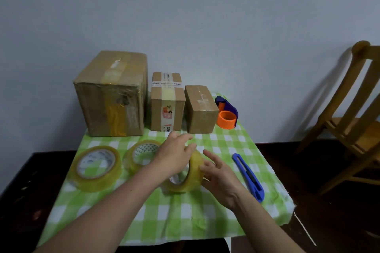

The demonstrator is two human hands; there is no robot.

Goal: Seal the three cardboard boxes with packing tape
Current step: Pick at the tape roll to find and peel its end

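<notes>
- On the green checked cloth (205,222), near the front middle, a tape roll (190,174) stands tilted on its edge between both hands.
- Left hand (174,156) rests over the top and left side of that roll, fingers spread and loosely curved; whether they press it cannot be told.
- Right hand (220,178) lies against the roll's right side, fingers open and touching the outer winding; no firm grip is evident.
- Two more rolls lie flat to the left: a large roll (96,167) and a middle roll (143,156), just beside each other.
- Three boxes stand along the rear edge, close together: big box (112,96), middle box (167,102), small box (200,108). All already show tape on their tops.
- Tape dispenser (227,114) sits right of the small box; blue cutter (249,176) lies just right of the right hand.
- Judgement: the roll is light and stiff, its outer face smooth and slippery. Best held through the core or across both flat sides, leaving the loose end free.
</notes>
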